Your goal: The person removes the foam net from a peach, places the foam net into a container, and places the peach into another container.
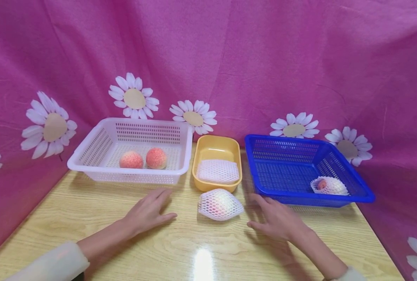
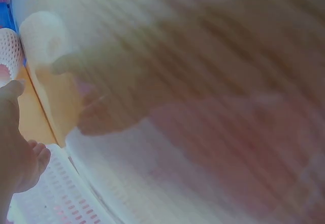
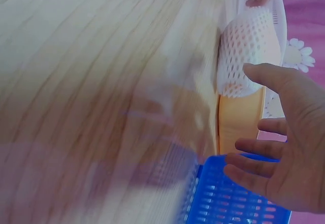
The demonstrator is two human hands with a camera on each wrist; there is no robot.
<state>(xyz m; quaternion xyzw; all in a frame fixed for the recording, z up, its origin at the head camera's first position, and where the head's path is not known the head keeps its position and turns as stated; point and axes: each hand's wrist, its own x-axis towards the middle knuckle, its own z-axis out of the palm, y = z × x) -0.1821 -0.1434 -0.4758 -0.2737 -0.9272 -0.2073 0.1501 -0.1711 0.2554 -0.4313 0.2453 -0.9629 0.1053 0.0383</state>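
A peach in a white foam net point(image 1: 220, 205) lies on the table between the two hands, in front of the yellow tub. To its left, my left hand point(image 1: 148, 212) hovers low over the wood with fingers extended and holds nothing. On the other side my right hand point(image 1: 276, 218) is spread, empty, near the front corner of the blue basket point(image 1: 310, 199). The right wrist view shows the right thumb in front of the netted peach point(image 3: 244, 51); whether they touch is unclear. In the left wrist view the left hand point(image 2: 23, 153) appears at the edge, apart from the peach.
A white basket point(image 1: 131, 175) at the left holds two bare peaches point(image 1: 156, 158). White foam nets point(image 1: 217, 171) lie in the yellow tub point(image 1: 217, 142). Inside the blue basket sits another netted peach point(image 1: 329, 185). A pink flowered cloth point(image 1: 229, 58) hangs behind the table.
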